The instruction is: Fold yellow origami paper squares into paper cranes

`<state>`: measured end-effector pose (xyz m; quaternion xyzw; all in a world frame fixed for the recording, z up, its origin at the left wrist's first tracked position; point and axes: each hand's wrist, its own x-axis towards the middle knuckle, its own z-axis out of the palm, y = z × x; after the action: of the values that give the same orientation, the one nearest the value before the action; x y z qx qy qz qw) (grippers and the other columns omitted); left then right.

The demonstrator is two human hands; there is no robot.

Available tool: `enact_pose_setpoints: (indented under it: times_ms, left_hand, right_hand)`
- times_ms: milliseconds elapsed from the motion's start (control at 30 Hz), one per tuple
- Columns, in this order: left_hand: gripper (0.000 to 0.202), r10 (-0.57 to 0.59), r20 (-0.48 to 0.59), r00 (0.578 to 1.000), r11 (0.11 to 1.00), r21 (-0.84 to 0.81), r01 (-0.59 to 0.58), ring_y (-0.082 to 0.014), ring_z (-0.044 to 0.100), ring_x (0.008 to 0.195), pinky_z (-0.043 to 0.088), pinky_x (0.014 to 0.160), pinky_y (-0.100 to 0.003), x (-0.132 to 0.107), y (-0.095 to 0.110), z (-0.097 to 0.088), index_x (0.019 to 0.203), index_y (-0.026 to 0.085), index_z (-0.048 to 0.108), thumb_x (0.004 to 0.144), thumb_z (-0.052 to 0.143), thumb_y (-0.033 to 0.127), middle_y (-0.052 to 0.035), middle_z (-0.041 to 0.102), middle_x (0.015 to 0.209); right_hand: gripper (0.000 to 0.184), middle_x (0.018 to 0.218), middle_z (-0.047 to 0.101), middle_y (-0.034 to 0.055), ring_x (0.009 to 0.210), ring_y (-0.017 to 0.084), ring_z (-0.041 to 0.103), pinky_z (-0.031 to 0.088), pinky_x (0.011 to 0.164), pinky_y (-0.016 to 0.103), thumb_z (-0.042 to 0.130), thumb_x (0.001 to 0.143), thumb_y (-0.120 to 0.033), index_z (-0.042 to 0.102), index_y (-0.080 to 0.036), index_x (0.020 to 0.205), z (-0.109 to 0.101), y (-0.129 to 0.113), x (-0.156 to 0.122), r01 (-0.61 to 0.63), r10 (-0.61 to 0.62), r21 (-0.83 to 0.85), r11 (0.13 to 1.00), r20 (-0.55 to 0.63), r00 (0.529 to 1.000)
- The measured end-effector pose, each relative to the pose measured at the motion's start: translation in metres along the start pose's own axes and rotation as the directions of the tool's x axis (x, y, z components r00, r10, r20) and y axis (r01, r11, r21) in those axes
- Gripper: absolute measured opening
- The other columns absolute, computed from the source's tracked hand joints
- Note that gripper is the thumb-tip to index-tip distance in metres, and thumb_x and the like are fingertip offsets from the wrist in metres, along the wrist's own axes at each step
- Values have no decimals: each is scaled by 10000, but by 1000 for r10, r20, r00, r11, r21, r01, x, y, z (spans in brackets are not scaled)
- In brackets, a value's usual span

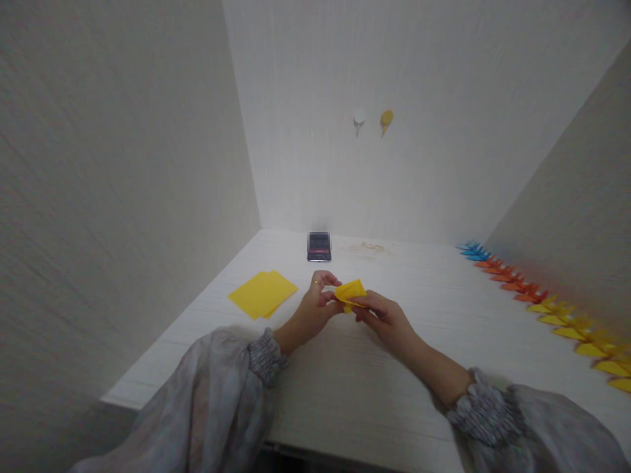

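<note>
A partly folded piece of yellow origami paper [351, 290] is held up between both hands over the middle of the white table. My left hand [320, 299], with a ring on one finger, pinches its left edge near the thumb. My right hand [382, 312] grips the lower right side between thumb and fingers. One flap of the paper stands raised at the top. The fingertips behind the paper are partly hidden. To the left of my left hand lie flat yellow paper sheets [263, 293], overlapping and slightly fanned.
A phone-like dark device [319, 247] stands near the back wall. Along the right wall runs a row of folded paper figures, blue [474, 251], orange [510, 278] and yellow [582, 332]. White [359, 117] and yellow [386, 119] hooks are on the back wall. The table's front edge [335, 453] is close.
</note>
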<state>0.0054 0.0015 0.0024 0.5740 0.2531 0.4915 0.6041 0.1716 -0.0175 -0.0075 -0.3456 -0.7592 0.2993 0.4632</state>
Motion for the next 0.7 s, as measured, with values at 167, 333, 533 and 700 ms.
enact_pose_setpoints:
  times_ms: [167, 333, 533, 700]
  left_hand:
    - [418, -61, -8, 998, 994, -97, 60, -77, 517, 711, 444, 651, -252, 0, 1, 2, 870, 202, 314, 614, 640, 144, -12, 439, 977]
    - [448, -41, -36, 999, 993, -114, 36, -79, 511, 724, 426, 647, -237, 1, -2, 1, 876, 204, 323, 589, 661, 142, -15, 445, 967]
    - [403, -111, -55, 992, 982, -157, 101, -89, 516, 746, 421, 652, -226, -2, 3, 1, 886, 198, 363, 608, 652, 155, -17, 476, 958]
    - [254, -172, -26, 985, 946, -284, 158, -96, 522, 746, 435, 659, -229, -3, 6, 1, 872, 183, 426, 678, 589, 178, -10, 502, 860]
  right_hand:
    - [277, 900, 576, 32, 783, 147, 552, 476, 661, 287, 500, 770, -130, 609, -285, 972, -3, 0, 0, 81, -79, -48, 996, 40, 996]
    - [331, 909, 572, 38, 868, 168, 549, 451, 762, 330, 490, 757, -91, 595, -290, 1000, -4, -1, 0, 156, -151, -153, 976, 42, 988]
    - [384, 947, 563, 56, 888, 171, 546, 460, 755, 324, 473, 742, -70, 568, -284, 1047, -4, -4, -2, 241, -222, -290, 926, 95, 970]
    - [389, 984, 569, 50, 923, 170, 544, 455, 787, 327, 463, 751, -71, 565, -290, 1056, -5, -6, -3, 210, -199, -278, 937, 67, 978]
